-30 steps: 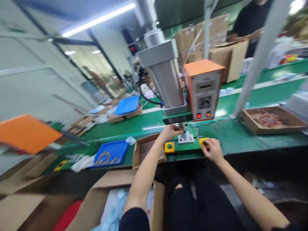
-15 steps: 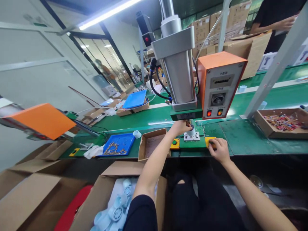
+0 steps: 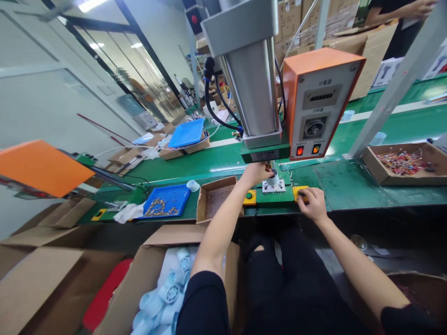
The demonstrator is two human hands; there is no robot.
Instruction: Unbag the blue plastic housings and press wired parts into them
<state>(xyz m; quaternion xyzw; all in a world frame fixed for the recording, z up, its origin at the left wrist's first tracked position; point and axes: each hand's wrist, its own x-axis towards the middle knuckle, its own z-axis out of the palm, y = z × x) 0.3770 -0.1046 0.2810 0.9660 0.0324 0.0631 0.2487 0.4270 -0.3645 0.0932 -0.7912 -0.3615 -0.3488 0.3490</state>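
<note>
Under the press head (image 3: 265, 153), my left hand (image 3: 257, 175) reaches in with its fingers pinched together. They are at the dark top of a light-blue plastic part (image 3: 273, 179), which stands in the metal fixture (image 3: 274, 188). A small brass-coloured bit shows by the fingertips, but I cannot make out exactly what they grip. My right hand (image 3: 313, 204) is closed over the yellow button box (image 3: 296, 192) to the right of the fixture, thumb and fingers curled at its dark button. Left of the fixture sits another yellow box with a green button (image 3: 249, 197).
A cardboard tray (image 3: 218, 200) and a blue tray of small brass pieces (image 3: 184, 200) lie leftward. Below is a carton of light-blue plastic parts (image 3: 162, 298). An orange control box (image 3: 321, 107) stands beside the press. Wires fill a box (image 3: 405, 163) at right.
The view has tilted and shifted slightly, so the bench appears higher and further left. Both hands keep their places, the left at the fixture and the right at the button box.
</note>
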